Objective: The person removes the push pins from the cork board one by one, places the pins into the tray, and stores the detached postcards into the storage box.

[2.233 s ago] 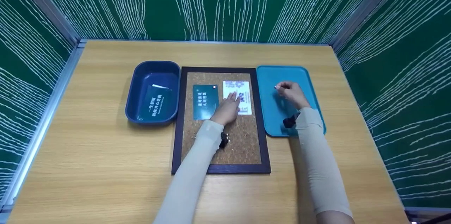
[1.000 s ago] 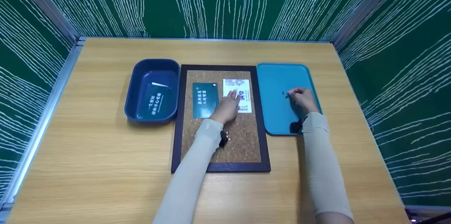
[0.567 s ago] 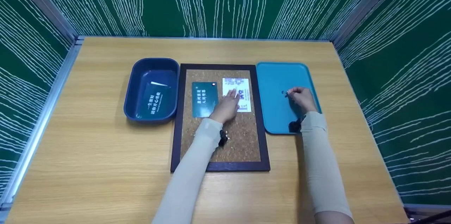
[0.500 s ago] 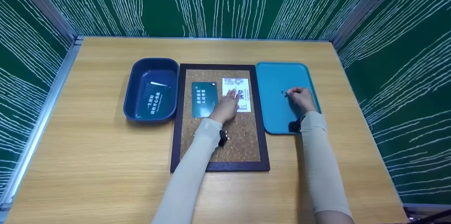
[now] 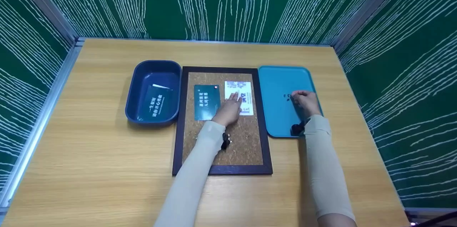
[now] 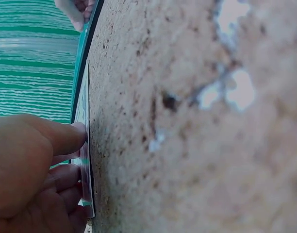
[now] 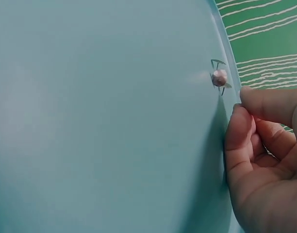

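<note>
Step in hand, as judged: fixing the white card [image 5: 247, 95] to the cork board [image 5: 246, 148], where it lies flat beside a green card [image 5: 207, 107] that has what looks like a pin [image 5: 216, 87] near its upper right corner. Left grip [image 5: 228, 111], a bare hand: fingers laid relaxed on the white card. Right grip [image 5: 307, 102]: thumb and forefinger tips together over the tray [image 5: 278, 121], beside small tacks [image 7: 219, 77]; cannot tell whether one is pinched. Next move seems to call for a tack firmly between the fingertips, brought to the card's corner while the left grip steadies it. Versus 2.2 s ago: right grip shifted rightward and nearer the person, more tacks showing; left grip and both cards unchanged.
</note>
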Tool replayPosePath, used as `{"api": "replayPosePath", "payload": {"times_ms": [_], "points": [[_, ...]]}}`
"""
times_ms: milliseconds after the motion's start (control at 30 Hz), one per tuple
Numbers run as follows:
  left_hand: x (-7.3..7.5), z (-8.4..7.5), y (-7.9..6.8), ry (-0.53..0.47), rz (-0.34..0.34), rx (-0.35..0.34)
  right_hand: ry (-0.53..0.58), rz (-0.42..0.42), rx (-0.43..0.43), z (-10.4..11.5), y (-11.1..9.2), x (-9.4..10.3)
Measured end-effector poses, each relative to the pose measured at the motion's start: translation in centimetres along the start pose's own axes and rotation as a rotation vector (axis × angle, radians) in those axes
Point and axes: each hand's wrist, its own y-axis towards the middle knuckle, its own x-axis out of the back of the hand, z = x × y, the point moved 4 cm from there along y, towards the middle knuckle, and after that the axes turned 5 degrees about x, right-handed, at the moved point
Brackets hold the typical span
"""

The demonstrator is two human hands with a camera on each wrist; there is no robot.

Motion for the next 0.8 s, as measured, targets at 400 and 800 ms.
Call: {"api": "replayPosePath", "payload": {"times_ms": [400,800], "points": [[-0.1,0.0,0.0,0.002,-0.010,0.006,0.269,-0.015,-0.062,2.4,-1.3,0.3],[0.1,0.0,-0.1,-0.009,-0.006,-0.001,0.416,0.133,-0.065,6.0,-1.8,-1.3]]}}
